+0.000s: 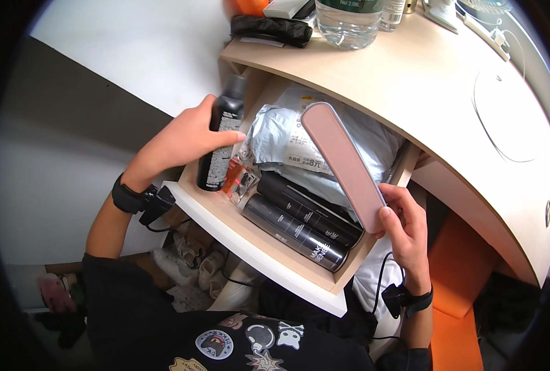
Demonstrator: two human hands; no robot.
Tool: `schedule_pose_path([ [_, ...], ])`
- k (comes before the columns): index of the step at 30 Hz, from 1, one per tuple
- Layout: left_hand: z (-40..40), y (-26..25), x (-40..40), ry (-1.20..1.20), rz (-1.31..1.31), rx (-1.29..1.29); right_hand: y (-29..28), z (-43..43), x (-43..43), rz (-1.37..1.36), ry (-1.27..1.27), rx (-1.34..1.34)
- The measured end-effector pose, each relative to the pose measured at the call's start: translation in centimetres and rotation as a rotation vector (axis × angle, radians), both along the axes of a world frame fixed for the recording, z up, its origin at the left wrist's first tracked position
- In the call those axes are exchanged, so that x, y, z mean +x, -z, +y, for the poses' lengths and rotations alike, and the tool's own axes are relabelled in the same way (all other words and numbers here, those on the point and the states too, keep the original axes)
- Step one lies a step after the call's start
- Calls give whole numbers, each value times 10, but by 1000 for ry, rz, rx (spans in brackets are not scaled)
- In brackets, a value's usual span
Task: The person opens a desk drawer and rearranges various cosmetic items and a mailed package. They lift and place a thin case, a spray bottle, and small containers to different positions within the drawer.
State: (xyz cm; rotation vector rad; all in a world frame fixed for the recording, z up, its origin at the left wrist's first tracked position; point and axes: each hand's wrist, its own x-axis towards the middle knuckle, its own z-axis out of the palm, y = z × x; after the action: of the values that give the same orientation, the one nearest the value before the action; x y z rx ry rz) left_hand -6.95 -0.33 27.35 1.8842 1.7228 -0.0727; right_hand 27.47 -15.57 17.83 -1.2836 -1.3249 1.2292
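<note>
My left hand [187, 132] grips a black spray can [221, 134] with a cap, tilted over the left end of an open wooden drawer [256, 227]. In my right hand [405, 222] is the lower end of a long pink case [342, 167] with rounded ends, held slantwise above the drawer. Inside the drawer, two black cylindrical containers [298, 232] lie side by side along the front. Behind them sits a crumpled silvery plastic package [275, 134] bearing a printed label, partly covered by the case. Small clear and orange packets [238, 178] lie at the drawer's left side.
On the desk top [423, 79] above stand a large water bottle [349, 23] and a black folded pouch [270, 30]. A power strip [486, 37] and a thin cable [483, 125] lie further right. Shoes [187, 259] are under the drawer; an orange chair [460, 269] is at right.
</note>
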Motion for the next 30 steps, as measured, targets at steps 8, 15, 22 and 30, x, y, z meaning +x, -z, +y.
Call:
schedule_pose_path([
  [8, -2, 25, 10, 167, 232, 12, 3, 0, -1, 34, 1, -13],
  [15, -4, 46, 1, 339, 230, 228, 2, -1, -1, 11, 2, 4],
  [22, 2, 41, 15, 328, 343, 109, 2, -1, 0, 4, -1, 1],
  [30, 2, 54, 10, 432, 414, 348, -1, 1, -1, 0, -3, -4],
])
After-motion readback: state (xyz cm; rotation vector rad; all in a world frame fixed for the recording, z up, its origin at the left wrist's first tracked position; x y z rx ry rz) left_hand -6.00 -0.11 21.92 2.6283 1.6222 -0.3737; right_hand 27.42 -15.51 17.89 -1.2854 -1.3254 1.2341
